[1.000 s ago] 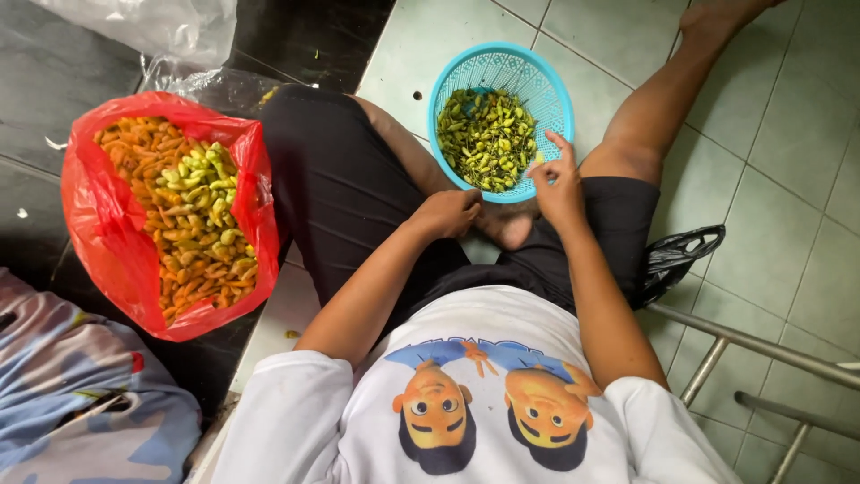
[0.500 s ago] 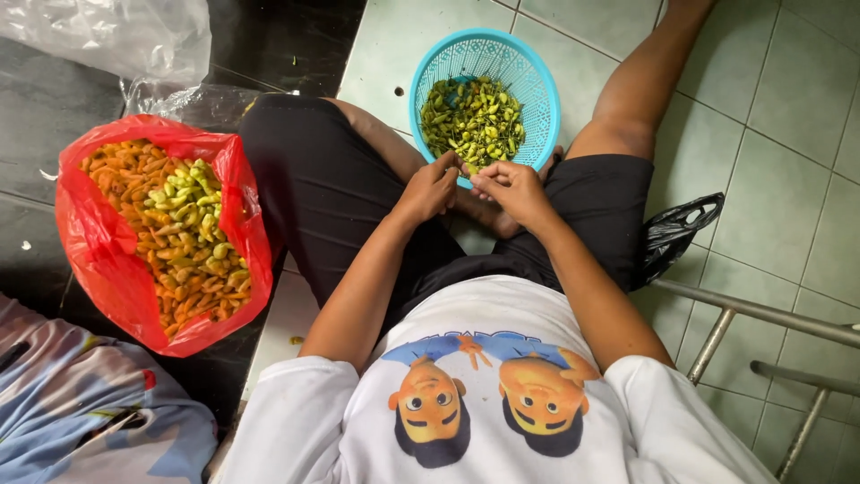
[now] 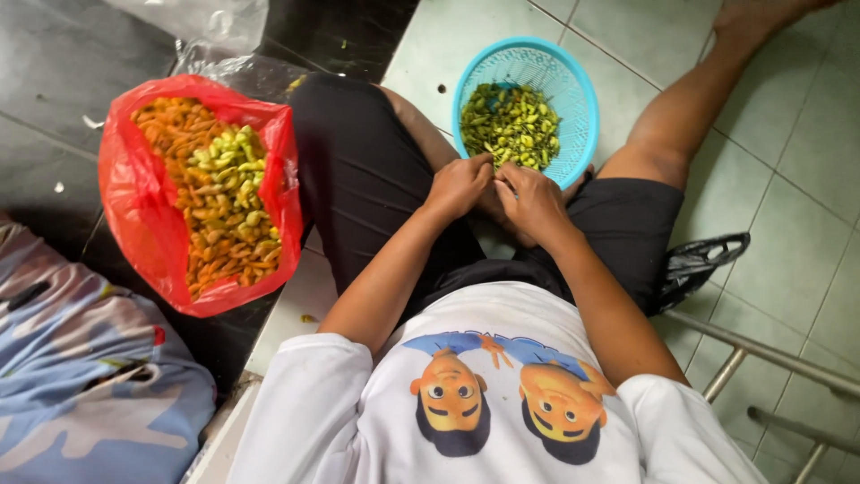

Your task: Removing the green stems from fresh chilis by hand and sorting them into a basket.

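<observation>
My left hand [image 3: 459, 184] and my right hand [image 3: 535, 202] meet fingertip to fingertip over my lap, just below the near rim of a round blue basket [image 3: 573, 85]. The fingers of both hands are curled and pinched together. Whatever lies between them is hidden. The basket stands on the tiled floor between my legs and holds a heap of small green pieces [image 3: 509, 124]. A red plastic bag [image 3: 148, 233] lies open to my left, full of small orange and green peppers [image 3: 219, 202].
A clear plastic bag [image 3: 210, 22] lies behind the red one. A black plastic bag [image 3: 699, 264] sits by my right thigh. Metal chair legs [image 3: 761, 358] cross the lower right. Patterned blue cloth [image 3: 81, 376] fills the lower left.
My right hand has come back from the basket's rim to join my left hand in front of me. Both hands now sit close together, slightly nearer the basket.
</observation>
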